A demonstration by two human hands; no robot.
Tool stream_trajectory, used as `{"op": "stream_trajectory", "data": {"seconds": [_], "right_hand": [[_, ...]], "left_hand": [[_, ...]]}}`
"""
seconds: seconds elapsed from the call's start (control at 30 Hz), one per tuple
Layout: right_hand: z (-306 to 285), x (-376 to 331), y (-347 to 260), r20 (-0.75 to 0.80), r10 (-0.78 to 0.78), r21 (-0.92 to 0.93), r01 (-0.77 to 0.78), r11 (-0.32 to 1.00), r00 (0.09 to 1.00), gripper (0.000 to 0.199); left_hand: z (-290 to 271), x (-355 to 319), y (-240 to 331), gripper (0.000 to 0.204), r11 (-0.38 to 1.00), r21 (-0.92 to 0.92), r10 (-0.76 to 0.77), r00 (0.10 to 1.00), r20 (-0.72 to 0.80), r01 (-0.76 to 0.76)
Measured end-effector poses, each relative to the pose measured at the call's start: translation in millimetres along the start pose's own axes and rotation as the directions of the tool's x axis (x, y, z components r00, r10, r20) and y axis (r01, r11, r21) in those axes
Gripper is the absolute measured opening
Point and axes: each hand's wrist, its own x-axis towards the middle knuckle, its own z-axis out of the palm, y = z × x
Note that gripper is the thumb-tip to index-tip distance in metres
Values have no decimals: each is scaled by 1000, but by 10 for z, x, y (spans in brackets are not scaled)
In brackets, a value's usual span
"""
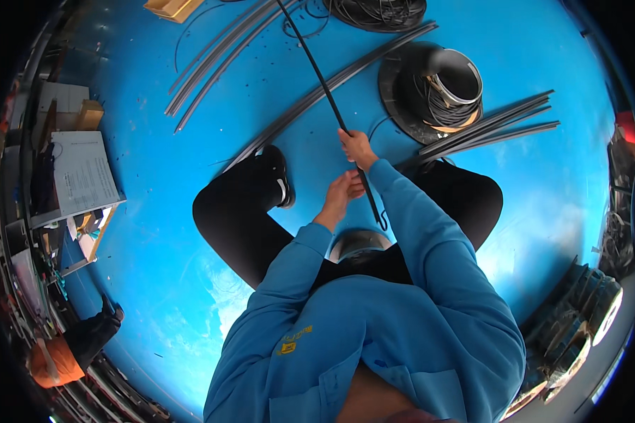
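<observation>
Clearly, your right hand (357, 146) is closed around a long, thin black flexible strip (324, 88), fingers wrapped about it where it comes down from the far edge of the blue floor. Your left hand (341, 194) sits just below and nearer to you, its fingers curled narrow against the same strip, pinching it; the strip passes on beneath these fingers and ends in a short hooked tail just beyond your left wrist, above the rounded grey metal piece (358, 245) in your lap. The two hands are almost touching, one above the other along the strip.

Beyond your right fingertips, away from you, the strip runs straight up and leftwards across the blue painted floor (155, 169). To the right of your right fingers stands a black round reel with coiled dark cable (444, 88), and a bundle of grey flat rods (490, 130) lies just beside it. To the left of your fingers, further out, long grey curved rails (226, 53) lie on the floor. Your black shoe (279, 176) rests left of your left fingers. Well apart, at the lower left, another person in orange (53, 359) crouches.
</observation>
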Motion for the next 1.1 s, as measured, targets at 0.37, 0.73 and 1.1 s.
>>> {"op": "stream_trajectory", "data": {"seconds": [0.37,0.73,1.1], "right_hand": [[136,760,201,219,-3,181,-38,983,976,32],[-556,541,1802,-26,-220,-840,98,534,975,19],[-335,607,2079,-215,-173,-925,-144,351,961,38]], "left_hand": [[-258,36,-94,30,971,-17,-240,967,-84,240],[-278,149,242,31,989,8,-136,943,-303,145],[-178,83,476,35,981,21,-190,973,-134,194]]}}
